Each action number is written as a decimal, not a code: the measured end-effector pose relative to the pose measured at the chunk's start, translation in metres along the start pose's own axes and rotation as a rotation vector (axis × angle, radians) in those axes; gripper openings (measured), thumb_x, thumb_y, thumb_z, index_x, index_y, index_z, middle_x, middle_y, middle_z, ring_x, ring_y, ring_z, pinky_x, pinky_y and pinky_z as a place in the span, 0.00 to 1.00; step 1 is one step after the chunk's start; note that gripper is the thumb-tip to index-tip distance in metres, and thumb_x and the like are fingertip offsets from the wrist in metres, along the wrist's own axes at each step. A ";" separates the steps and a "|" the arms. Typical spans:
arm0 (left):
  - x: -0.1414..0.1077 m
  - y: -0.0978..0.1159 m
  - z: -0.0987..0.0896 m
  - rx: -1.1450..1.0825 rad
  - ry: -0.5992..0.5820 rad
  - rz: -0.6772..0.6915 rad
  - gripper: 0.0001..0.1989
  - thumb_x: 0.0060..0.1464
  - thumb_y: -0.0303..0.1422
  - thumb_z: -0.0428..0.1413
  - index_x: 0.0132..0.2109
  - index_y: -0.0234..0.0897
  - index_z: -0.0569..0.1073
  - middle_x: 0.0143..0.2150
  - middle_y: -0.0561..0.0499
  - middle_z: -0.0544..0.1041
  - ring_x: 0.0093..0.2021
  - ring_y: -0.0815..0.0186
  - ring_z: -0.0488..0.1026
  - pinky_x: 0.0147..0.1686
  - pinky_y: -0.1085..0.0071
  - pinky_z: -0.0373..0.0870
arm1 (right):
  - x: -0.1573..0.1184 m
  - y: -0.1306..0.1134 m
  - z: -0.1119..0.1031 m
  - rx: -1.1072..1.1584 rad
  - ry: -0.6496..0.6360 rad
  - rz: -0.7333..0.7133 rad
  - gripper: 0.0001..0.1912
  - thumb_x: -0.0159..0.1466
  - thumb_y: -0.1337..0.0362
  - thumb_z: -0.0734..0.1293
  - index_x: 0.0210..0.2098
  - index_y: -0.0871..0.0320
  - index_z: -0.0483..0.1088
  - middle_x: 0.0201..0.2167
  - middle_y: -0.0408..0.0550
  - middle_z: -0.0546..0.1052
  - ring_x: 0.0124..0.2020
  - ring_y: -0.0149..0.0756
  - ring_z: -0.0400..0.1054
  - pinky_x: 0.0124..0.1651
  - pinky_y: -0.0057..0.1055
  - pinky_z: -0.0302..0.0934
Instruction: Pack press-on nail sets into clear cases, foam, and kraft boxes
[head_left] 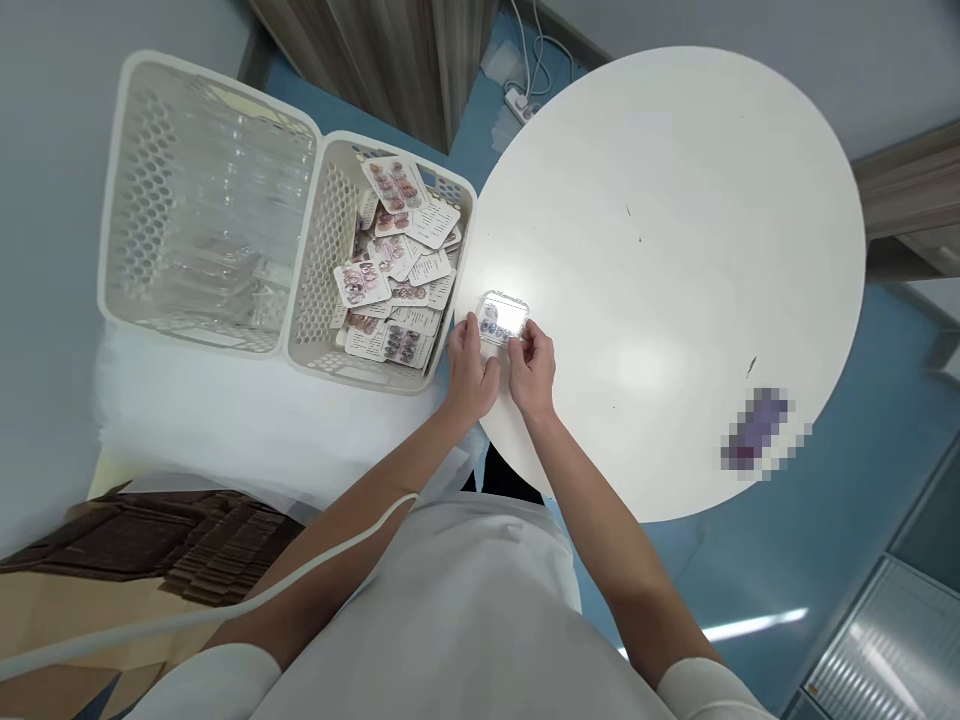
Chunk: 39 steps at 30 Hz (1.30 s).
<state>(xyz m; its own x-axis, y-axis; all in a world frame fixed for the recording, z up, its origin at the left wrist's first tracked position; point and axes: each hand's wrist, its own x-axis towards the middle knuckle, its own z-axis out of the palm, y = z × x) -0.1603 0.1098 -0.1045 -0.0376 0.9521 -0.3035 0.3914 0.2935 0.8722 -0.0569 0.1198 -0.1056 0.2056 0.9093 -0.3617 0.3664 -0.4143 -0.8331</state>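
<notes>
A small clear plastic case rests at the near left edge of the round white table. Light glares off its top, and a row of dark, shiny press-on nails shows inside. My left hand grips the case's left side, thumb and fingers close to its lower corner. On the opposite side, my right hand pinches the lower right corner, fingers curled. To the left stands a white plastic basket heaped with cards of press-on nails, some face up, others showing printed text.
Beside it, another white basket holds clear plastic cases. A blurred purple item lies at the table's right. Flattened cardboard is stacked at lower left. A white cable crosses my left arm. A power strip sits on the floor.
</notes>
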 end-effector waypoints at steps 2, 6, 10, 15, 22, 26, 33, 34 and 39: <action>0.000 0.000 0.002 0.011 0.012 -0.002 0.34 0.54 0.31 0.46 0.63 0.42 0.38 0.62 0.42 0.44 0.63 0.55 0.43 0.58 0.52 0.44 | 0.002 0.001 -0.001 0.038 -0.015 0.024 0.25 0.59 0.53 0.58 0.54 0.54 0.56 0.46 0.50 0.63 0.43 0.34 0.61 0.45 0.34 0.60; -0.006 0.002 0.005 0.017 0.035 0.010 0.36 0.53 0.30 0.46 0.63 0.41 0.36 0.65 0.43 0.37 0.65 0.54 0.35 0.60 0.51 0.40 | 0.002 -0.003 -0.006 0.123 -0.057 0.059 0.31 0.56 0.52 0.62 0.56 0.56 0.53 0.49 0.51 0.62 0.46 0.33 0.61 0.48 0.33 0.59; -0.024 0.000 0.002 0.050 -0.004 -0.006 0.37 0.51 0.30 0.48 0.64 0.39 0.37 0.66 0.43 0.33 0.65 0.54 0.32 0.60 0.51 0.40 | -0.004 -0.007 -0.016 0.226 -0.149 0.084 0.35 0.54 0.51 0.63 0.58 0.52 0.50 0.53 0.49 0.59 0.52 0.34 0.57 0.54 0.34 0.55; -0.064 -0.006 -0.010 0.104 -0.029 -0.123 0.35 0.52 0.34 0.48 0.63 0.35 0.42 0.66 0.42 0.35 0.65 0.55 0.33 0.60 0.55 0.43 | -0.018 0.000 -0.033 0.236 -0.208 0.108 0.36 0.57 0.49 0.60 0.60 0.54 0.45 0.59 0.53 0.54 0.58 0.36 0.53 0.57 0.36 0.52; -0.119 -0.012 -0.042 -0.010 0.027 -0.225 0.30 0.48 0.40 0.52 0.58 0.37 0.59 0.62 0.42 0.56 0.61 0.54 0.54 0.57 0.61 0.53 | -0.052 -0.001 -0.052 0.016 -0.360 -0.063 0.28 0.58 0.48 0.58 0.53 0.57 0.58 0.56 0.55 0.61 0.58 0.40 0.54 0.55 0.39 0.55; -0.149 -0.020 -0.077 -0.236 0.058 -0.435 0.28 0.46 0.45 0.54 0.53 0.37 0.64 0.58 0.41 0.63 0.55 0.55 0.63 0.48 0.66 0.63 | -0.073 -0.022 -0.047 0.018 -0.484 -0.187 0.24 0.57 0.50 0.60 0.47 0.57 0.64 0.51 0.53 0.67 0.53 0.39 0.60 0.51 0.37 0.58; -0.209 -0.044 -0.127 -0.352 0.258 -0.505 0.28 0.43 0.45 0.55 0.50 0.35 0.67 0.54 0.40 0.68 0.52 0.55 0.66 0.47 0.67 0.63 | -0.117 -0.048 -0.014 -0.183 -0.836 -0.248 0.16 0.53 0.53 0.63 0.36 0.58 0.68 0.32 0.46 0.73 0.31 0.33 0.67 0.34 0.32 0.62; -0.217 -0.047 -0.130 -0.374 0.279 -0.500 0.28 0.42 0.44 0.56 0.49 0.34 0.68 0.53 0.40 0.69 0.52 0.55 0.66 0.46 0.67 0.63 | -0.122 -0.047 -0.008 -0.232 -0.878 -0.266 0.16 0.52 0.54 0.64 0.35 0.58 0.68 0.32 0.45 0.73 0.31 0.32 0.66 0.33 0.31 0.62; -0.251 -0.059 -0.139 -0.505 0.321 -0.458 0.25 0.41 0.42 0.58 0.47 0.34 0.69 0.50 0.41 0.71 0.50 0.57 0.68 0.47 0.67 0.64 | -0.138 -0.046 0.020 -0.380 -0.919 -0.333 0.15 0.53 0.56 0.63 0.37 0.57 0.68 0.37 0.48 0.73 0.33 0.33 0.67 0.36 0.33 0.62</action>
<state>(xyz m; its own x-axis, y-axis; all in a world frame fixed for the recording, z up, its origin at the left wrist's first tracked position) -0.3017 -0.1346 -0.0269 -0.3920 0.6807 -0.6188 -0.1938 0.5965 0.7789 -0.1200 0.0141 -0.0259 -0.6681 0.5931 -0.4493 0.5712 0.0219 -0.8205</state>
